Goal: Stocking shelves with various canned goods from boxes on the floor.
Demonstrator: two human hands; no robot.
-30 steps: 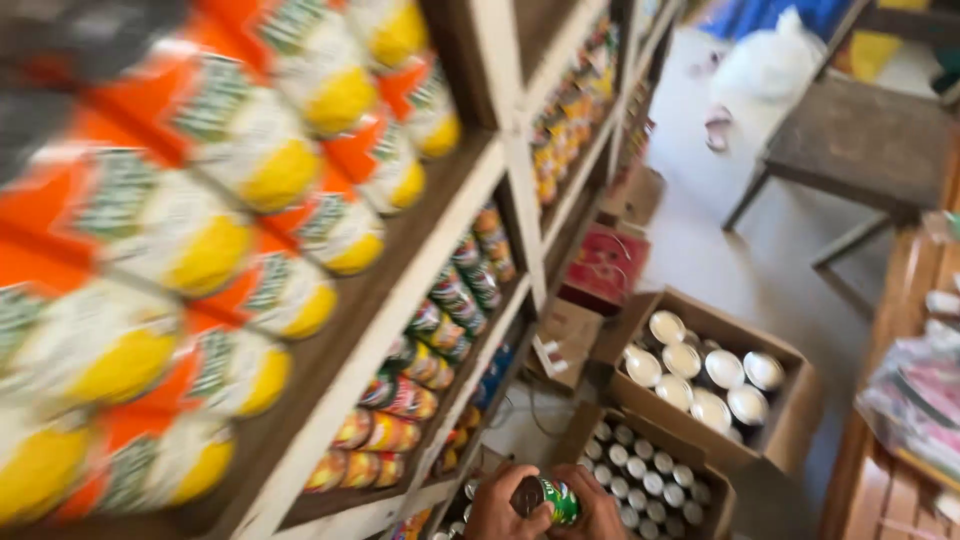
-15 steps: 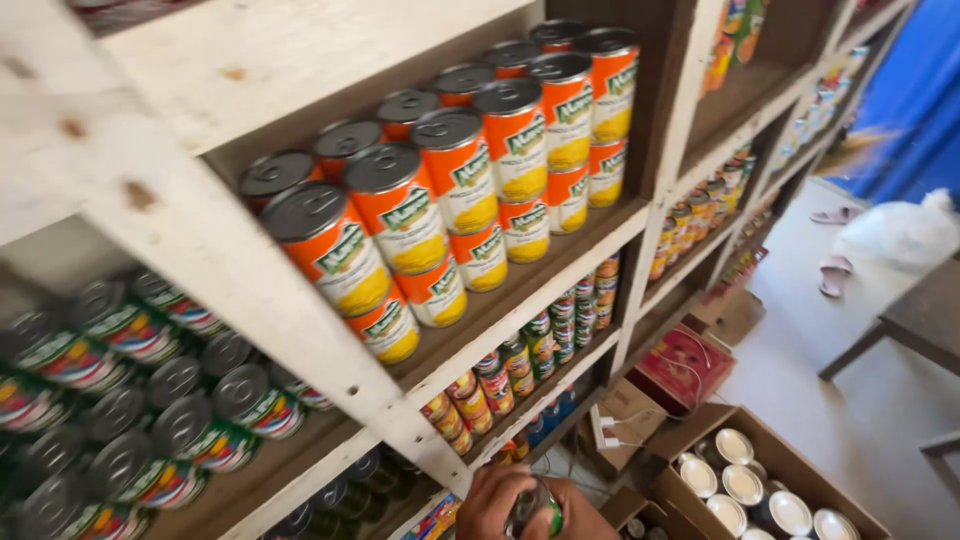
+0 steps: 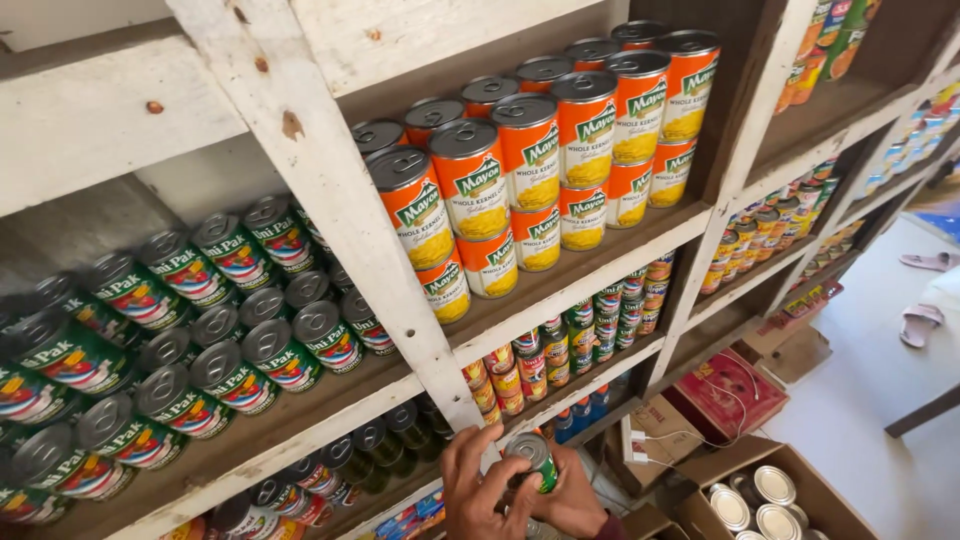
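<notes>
Both my hands hold one small green-labelled can [image 3: 535,458] at the bottom of the view, in front of the wooden shelf post [image 3: 420,330]. My left hand [image 3: 478,490] wraps it from the left, and my right hand [image 3: 572,495] cups it from the right and below. Orange-labelled corn cans [image 3: 530,170] stand stacked two high on the shelf above. Green cans [image 3: 230,330] are stacked in the bay to the left.
Lower shelves hold small mixed cans [image 3: 560,345] and dark bottles [image 3: 370,450]. On the floor stand an open cardboard box of silver-topped cans [image 3: 765,500], a red box [image 3: 730,390] and a small box with a cable [image 3: 660,430]. Slippers [image 3: 925,300] lie at right.
The view has swung up and left along the shelves, from the floor boxes toward the orange and green cans. My hands with the can have risen further into view.
</notes>
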